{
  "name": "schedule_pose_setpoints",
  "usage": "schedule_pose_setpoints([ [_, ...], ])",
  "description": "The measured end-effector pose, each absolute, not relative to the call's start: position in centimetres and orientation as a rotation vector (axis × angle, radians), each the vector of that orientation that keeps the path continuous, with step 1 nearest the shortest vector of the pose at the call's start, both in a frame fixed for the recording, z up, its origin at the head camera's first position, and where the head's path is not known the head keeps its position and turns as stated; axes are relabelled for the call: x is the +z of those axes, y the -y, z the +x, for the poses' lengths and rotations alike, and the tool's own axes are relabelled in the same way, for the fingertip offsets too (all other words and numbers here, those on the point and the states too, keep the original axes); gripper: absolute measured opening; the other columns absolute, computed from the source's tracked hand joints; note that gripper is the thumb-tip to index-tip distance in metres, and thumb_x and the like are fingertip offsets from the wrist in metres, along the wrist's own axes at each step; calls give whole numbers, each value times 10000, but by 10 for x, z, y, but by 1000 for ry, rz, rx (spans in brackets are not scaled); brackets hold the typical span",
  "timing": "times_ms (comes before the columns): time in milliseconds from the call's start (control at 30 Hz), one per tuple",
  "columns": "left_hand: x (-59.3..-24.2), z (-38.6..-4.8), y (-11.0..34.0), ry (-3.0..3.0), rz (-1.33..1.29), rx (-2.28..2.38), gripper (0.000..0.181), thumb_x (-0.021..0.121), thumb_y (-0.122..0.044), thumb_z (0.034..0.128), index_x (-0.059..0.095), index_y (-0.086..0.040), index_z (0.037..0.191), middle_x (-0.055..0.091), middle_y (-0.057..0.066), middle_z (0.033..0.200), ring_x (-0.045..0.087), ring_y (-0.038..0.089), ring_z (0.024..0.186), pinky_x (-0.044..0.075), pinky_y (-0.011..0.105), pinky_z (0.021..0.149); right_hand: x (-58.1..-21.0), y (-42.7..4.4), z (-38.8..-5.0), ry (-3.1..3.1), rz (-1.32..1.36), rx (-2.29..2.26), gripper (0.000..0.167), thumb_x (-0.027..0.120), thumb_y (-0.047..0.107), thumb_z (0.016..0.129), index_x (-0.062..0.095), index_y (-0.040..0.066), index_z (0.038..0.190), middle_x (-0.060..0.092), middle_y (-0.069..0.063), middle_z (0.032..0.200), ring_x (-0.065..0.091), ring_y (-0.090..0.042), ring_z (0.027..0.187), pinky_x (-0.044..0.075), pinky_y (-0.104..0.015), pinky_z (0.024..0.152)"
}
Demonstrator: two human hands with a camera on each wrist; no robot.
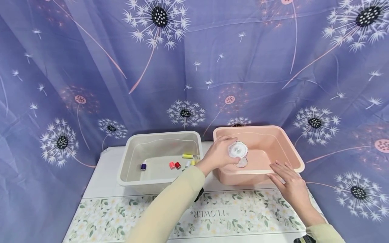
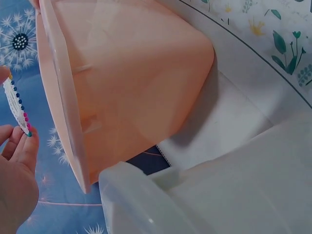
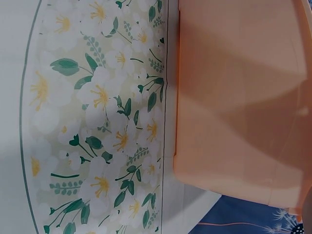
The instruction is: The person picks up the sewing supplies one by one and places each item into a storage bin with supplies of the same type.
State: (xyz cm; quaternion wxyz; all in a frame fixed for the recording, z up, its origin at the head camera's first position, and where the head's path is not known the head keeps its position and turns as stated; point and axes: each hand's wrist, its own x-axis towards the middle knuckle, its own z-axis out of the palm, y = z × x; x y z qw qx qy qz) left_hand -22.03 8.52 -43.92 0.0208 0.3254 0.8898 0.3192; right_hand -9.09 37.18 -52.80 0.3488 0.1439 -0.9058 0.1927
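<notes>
My left hand (image 1: 221,151) pinches a white round pin wheel (image 1: 238,149), ringed with coloured pin heads, above the left part of the pink bin (image 1: 258,172). In the left wrist view the same pin wheel (image 2: 18,105) is seen edge-on between the thumb and fingertips of the left hand (image 2: 20,180). A second pin wheel (image 1: 242,163) shows just below it, within the pink bin and partly covered. My right hand (image 1: 290,184) rests on the pink bin's front rim near the right corner, fingers extended and holding nothing.
Left of the pink bin stands a grey bin (image 1: 141,182) with several thread spools, among them a purple spool (image 1: 143,167), a red spool (image 1: 177,165) and a yellow spool (image 1: 187,156). A flower-print cloth (image 1: 218,216) covers the table. A purple curtain (image 1: 206,67) hangs behind.
</notes>
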Motion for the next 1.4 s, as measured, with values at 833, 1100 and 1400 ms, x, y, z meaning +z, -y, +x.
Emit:
schedule_pose_setpoints([
  [833,-443,-239,-92,-2781,1034,757,801,890,-354,869,560,-121,1561,566,39,1580,452,186,1514,364,308,1283,-528,-366,-98,2336,401,509,659,555,609,1055,788,19,1236,765,-220,1221,720,-439,1139,324,-277,1307],
  [1100,-443,-246,-100,-2776,1050,629,797,878,-384,892,548,-126,1570,554,40,1593,433,215,1531,356,334,1293,-526,-365,-97,2321,378,495,730,501,665,1057,796,15,1213,770,-214,1210,723,-341,1204,339,-272,1299],
  [1400,-443,-249,-108,-2773,1043,563,795,864,-404,902,541,-139,1578,543,33,1593,460,195,1501,358,303,1285,-527,-370,-94,2307,380,536,688,561,641,1040,797,17,1210,769,-210,1212,643,-114,1342,356,-296,1295],
])
